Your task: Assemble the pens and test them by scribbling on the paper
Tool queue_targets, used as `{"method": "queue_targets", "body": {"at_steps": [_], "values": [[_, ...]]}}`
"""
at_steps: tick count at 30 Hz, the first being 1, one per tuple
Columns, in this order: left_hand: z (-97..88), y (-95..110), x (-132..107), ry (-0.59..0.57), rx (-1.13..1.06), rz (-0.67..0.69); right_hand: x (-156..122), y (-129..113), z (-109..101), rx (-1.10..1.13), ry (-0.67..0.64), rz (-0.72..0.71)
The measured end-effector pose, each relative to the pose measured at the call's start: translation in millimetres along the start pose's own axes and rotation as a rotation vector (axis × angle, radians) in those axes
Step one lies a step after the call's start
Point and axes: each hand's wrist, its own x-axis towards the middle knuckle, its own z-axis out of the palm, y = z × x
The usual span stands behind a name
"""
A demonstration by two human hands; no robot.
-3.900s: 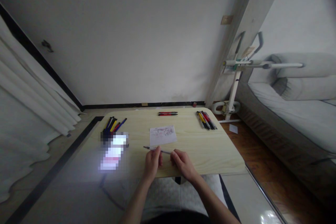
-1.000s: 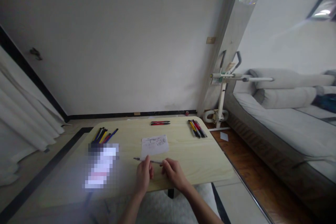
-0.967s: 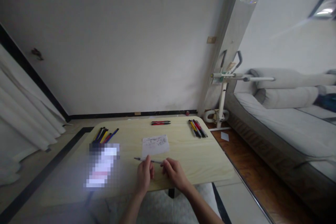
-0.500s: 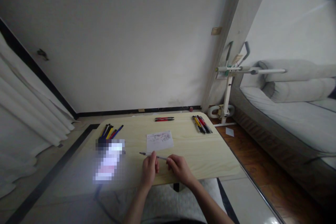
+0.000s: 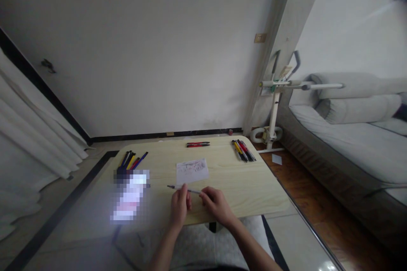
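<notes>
Both hands hold one thin pen [image 5: 173, 187] level above the near edge of a light wooden table [image 5: 248, 182]. My left hand [image 5: 179, 206] pinches it near the middle, and its tip sticks out to the left. My right hand [image 5: 215, 204] is closed on the pen's other end. Just beyond the pen lies a small white paper slip [image 5: 191, 170] with scribbles on it.
A bundle of coloured pens [image 5: 131, 160] lies at the table's left, above a blurred patch. Two red-black pens [image 5: 197, 144] lie at the far edge, another pen bundle [image 5: 242, 150] at the far right. A white stand [image 5: 274, 110] and grey sofa [image 5: 349, 135] are at the right.
Only the camera view has shifted up and down a little. Both hands stay closed on the pen in the same place by the paper slip.
</notes>
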Motion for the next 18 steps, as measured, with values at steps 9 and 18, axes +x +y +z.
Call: {"method": "queue_targets", "body": {"at_steps": [9,18], "values": [[0.7,5.3,-2.7,0.018,-0.003,0.000,0.5,-1.1,0.2,0.008,0.017,-0.015],[0.6,4.0,-2.4,0.022,0.012,0.015,-1.5,-0.8,0.5,0.017,-0.003,-0.015]]}}
